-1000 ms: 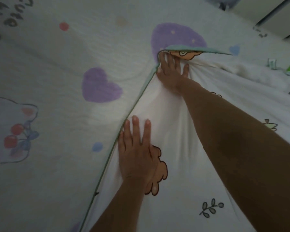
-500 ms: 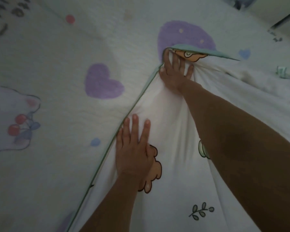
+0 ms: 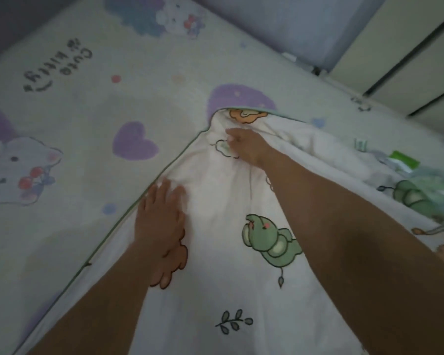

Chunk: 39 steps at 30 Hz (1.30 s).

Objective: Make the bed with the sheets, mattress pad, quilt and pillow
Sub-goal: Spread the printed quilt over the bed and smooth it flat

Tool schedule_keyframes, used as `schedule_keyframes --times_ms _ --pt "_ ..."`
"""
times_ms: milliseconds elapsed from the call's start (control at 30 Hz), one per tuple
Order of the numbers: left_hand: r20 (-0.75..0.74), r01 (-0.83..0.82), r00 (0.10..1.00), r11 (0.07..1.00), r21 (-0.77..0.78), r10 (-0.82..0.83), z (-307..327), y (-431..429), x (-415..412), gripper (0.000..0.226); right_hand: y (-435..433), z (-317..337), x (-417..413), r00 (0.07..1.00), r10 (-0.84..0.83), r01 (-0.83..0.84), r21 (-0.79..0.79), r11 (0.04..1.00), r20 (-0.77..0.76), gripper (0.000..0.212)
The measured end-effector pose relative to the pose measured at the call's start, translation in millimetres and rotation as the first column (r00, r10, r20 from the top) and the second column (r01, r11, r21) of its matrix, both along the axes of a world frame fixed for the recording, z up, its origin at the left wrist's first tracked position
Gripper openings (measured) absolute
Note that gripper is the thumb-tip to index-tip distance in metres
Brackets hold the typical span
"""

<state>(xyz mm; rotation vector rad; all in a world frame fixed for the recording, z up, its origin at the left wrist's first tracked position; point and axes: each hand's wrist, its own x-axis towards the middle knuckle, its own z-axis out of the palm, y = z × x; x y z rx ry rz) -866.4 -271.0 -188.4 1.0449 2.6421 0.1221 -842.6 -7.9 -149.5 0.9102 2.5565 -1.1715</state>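
a cream mattress pad printed with purple hearts and rabbits [image 3: 87,139] covers the bed. across its right side lies the white cartoon-printed quilt with green piping [image 3: 228,278]. the left hand [image 3: 159,216] presses flat near the edge, fingers straight, probably to pin it. the right hand [image 3: 246,147], blurred, seems to bunch cloth near the quilt's far corner [image 3: 244,115], likely to tug it square.
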Motion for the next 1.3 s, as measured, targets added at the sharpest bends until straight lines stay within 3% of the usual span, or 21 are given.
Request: schedule_keyframes --times_ms 133,233,333,400,500,567,633,733,800,867,933,1000,1067,1133,1233,1300 --pt "0.047 0.108 0.993 0.993 0.051 -0.110 37 47 8 0.066 28 32 60 0.983 -0.095 0.137 0.276 0.951 -0.160 0.029" --pt "0.104 0.126 0.984 0.974 0.191 -0.148 65 99 25 0.067 63 53 110 0.955 -0.181 0.277 0.485 0.829 -0.235 0.038" --pt "0.134 0.198 0.961 0.942 0.270 -0.240 80 153 50 0.068 104 67 164 0.958 -0.280 0.172 0.668 0.724 0.056 0.058" --pt "0.134 0.234 0.950 0.925 0.299 -0.284 86 182 62 0.069 123 68 196 0.890 -0.360 0.091 0.665 0.742 0.281 0.078" --pt "0.139 0.291 0.931 0.915 0.281 -0.339 88 230 84 0.072 147 53 247 0.768 -0.448 0.092 0.614 0.784 0.457 0.096" --pt "0.113 0.342 0.921 0.912 0.228 -0.374 86 254 89 0.074 153 41 272 0.712 -0.511 0.149 0.608 0.780 0.481 0.094" --pt "0.090 0.396 0.904 0.898 0.191 -0.418 79 277 92 0.073 159 31 290 0.694 -0.545 0.236 0.566 0.790 0.470 0.066" --pt "0.145 0.424 0.882 0.889 0.174 -0.449 67 292 95 0.073 158 24 298 0.775 -0.505 0.322 0.450 0.833 0.381 0.024" --pt "0.156 0.448 0.877 0.891 0.070 -0.454 61 296 105 0.084 161 25 302 0.833 -0.476 0.341 0.418 0.842 0.280 0.017" --pt "0.191 0.450 0.880 0.892 -0.050 -0.434 57 295 114 0.095 167 31 302 0.870 -0.447 0.300 0.495 0.815 0.210 0.019" --pt "0.252 0.441 0.883 0.884 -0.152 -0.397 55 295 115 0.081 173 41 297 0.905 -0.380 0.153 0.688 0.709 0.191 0.021" --pt "0.242 0.426 0.895 0.877 -0.222 -0.374 62 295 114 0.048 181 52 288 0.917 -0.356 0.089 0.781 0.618 0.178 0.022" --pt "0.182 0.336 0.934 0.931 -0.145 -0.309 78 297 115 0.029 187 63 278 0.890 -0.422 0.164 0.739 0.653 0.175 0.021" --pt "0.057 0.195 0.979 0.980 0.036 -0.197 103 298 108 0.024 193 75 256 0.859 -0.505 0.319 0.691 0.648 0.078 0.020" --pt "-0.107 0.023 0.994 0.955 0.295 0.010 134 298 77 0.023 204 99 196 0.830 -0.522 0.532 0.559 0.636 -0.195 0.022" --pt "-0.092 -0.128 0.979 0.900 0.416 0.182 147 295 47 0.027 207 116 148 0.814 -0.399 0.561 0.390 0.730 -0.423 0.029"
